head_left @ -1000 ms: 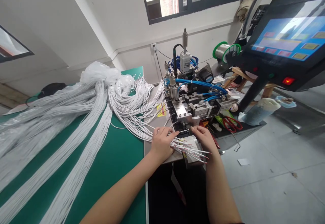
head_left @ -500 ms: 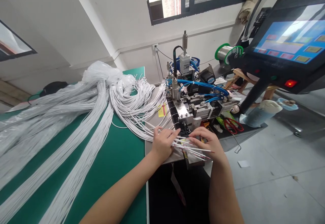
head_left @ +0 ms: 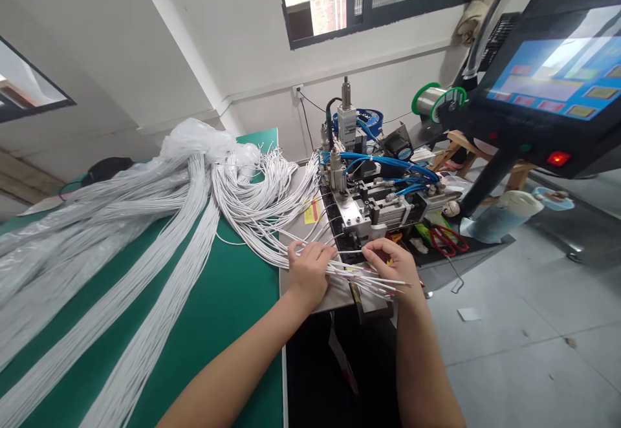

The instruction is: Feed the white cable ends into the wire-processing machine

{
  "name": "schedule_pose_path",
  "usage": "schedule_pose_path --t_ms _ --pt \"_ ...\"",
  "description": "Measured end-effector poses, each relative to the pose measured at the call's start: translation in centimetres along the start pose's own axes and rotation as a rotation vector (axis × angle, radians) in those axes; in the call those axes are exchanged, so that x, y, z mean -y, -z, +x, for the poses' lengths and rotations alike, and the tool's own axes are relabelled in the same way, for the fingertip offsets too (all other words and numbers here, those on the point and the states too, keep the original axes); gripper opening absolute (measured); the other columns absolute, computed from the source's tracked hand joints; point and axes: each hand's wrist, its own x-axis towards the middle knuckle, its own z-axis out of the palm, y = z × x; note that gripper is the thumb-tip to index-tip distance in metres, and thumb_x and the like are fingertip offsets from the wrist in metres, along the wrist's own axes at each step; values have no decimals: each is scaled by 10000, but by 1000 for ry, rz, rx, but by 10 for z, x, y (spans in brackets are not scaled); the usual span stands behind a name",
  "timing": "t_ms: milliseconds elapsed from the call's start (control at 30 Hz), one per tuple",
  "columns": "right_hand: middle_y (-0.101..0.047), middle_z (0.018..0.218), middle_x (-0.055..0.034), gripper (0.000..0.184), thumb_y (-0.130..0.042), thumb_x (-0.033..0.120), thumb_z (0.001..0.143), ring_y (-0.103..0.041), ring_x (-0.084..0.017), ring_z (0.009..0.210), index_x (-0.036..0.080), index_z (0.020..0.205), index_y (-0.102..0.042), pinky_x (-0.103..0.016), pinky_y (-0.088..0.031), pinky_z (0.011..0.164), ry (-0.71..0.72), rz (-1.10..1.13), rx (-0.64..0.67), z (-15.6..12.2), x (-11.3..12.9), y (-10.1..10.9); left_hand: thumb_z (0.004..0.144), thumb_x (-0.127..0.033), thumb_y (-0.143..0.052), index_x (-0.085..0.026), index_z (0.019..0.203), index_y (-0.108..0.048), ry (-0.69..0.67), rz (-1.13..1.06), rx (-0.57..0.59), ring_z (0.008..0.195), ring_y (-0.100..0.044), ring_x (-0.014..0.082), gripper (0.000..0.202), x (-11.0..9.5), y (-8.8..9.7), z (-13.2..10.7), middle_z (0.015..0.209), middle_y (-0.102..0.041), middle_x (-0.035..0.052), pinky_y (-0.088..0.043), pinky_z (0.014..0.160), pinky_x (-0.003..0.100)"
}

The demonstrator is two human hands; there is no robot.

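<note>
My left hand [head_left: 310, 269] is closed over a bundle of thin white cables [head_left: 272, 256], whose ends fan out to the right below my fingers. My right hand [head_left: 391, 263] pinches the end of a single white cable [head_left: 350, 252] between thumb and fingertips, right at the front of the machine [head_left: 356, 211]. That cable runs level from my left fingers to my right ones. Loose cable ends [head_left: 373, 282] with reddish tips pass beneath my right hand. Part of the bundle is hidden under my left palm.
Long white cable bundles [head_left: 160, 324] and plastic wrap [head_left: 194, 140] lie on the green table [head_left: 228, 344] at left. Behind the machine sits a green-rimmed wire spool [head_left: 436, 101]. Red-handled scissors [head_left: 449, 240], a plastic jug [head_left: 507, 214] and a touchscreen [head_left: 548, 82] are at right.
My right hand has moved slightly up and now draws one cable straight along the machine's front. The upright cylinder on the machine has dropped a little. My left hand has barely shifted.
</note>
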Motion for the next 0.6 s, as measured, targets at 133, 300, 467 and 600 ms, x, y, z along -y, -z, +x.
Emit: schedule_pose_path --t_ms 133,300,467,600 --pt "-673 766 -50 273 -614 444 850 -590 -184 671 186 793 -682 -274 -440 573 -46 26 19 -1 5 2 877 -133 -463 -204 844 -636 -75 -22 32 809 -570 182 190 5 -2 -1 798 -645 25 -295 892 384" --pt "-662 672 -39 341 -645 497 816 -554 -159 549 160 815 -700 -269 -420 508 -166 111 21 -3 10 4 864 -142 -452 -203 839 -611 -184 -67 19 798 -533 195 172 9 -2 -3 810 -639 38 -306 858 378" --pt "-727 807 -63 289 -638 446 840 -658 -213 741 174 878 -728 -297 -508 673 -137 163 47 -3 12 1 870 -143 -446 -204 814 -600 -177 -40 29 786 -520 192 174 6 -2 -2 795 -623 33 -301 851 374" --pt "-742 875 -65 246 -595 399 882 -679 -227 821 201 926 -736 -321 -524 764 -57 111 101 -3 13 5 883 -152 -472 -200 805 -596 -152 -8 80 800 -527 192 155 4 -4 1 790 -621 26 -298 863 378"
